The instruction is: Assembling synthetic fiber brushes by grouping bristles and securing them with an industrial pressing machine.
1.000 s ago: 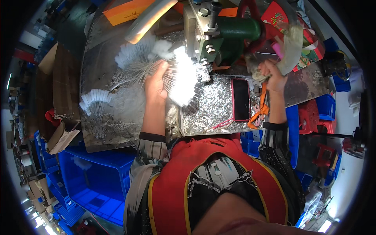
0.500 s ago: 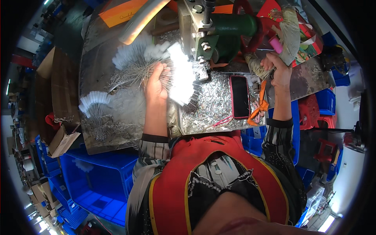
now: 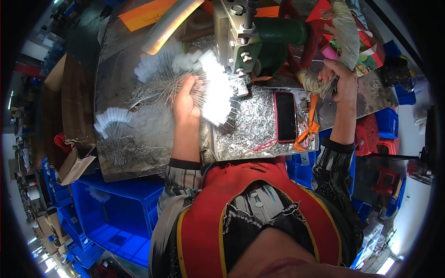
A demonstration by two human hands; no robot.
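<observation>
My left hand (image 3: 187, 103) is closed round the thin wire stems of a fanned bunch of white-tipped wire brushes (image 3: 218, 95). Their bright white ends spread beside the metal head of a green hand press (image 3: 280, 31). My right hand (image 3: 342, 82) grips the cloth-wrapped lever (image 3: 309, 81) of that press, its fingers curled round the wrapping. Beyond my left hand lies a heap of similar brushes (image 3: 150, 67), and a smaller fan of them (image 3: 113, 121) rests on the table at the left. Glare hides detail in the held brushes' tips.
A tray (image 3: 245, 156) of shiny metal scraps holds a phone (image 3: 285, 116) and an orange tie (image 3: 309, 132). A lit lamp tube (image 3: 171, 25) hangs above. Blue crates (image 3: 116, 190) stand below the table's left, beside a cardboard box (image 3: 72, 102). Red stools (image 3: 368, 132) stand at right.
My right hand and the wrapped lever have shifted to the right. My left hand stays nearly in place on the brushes.
</observation>
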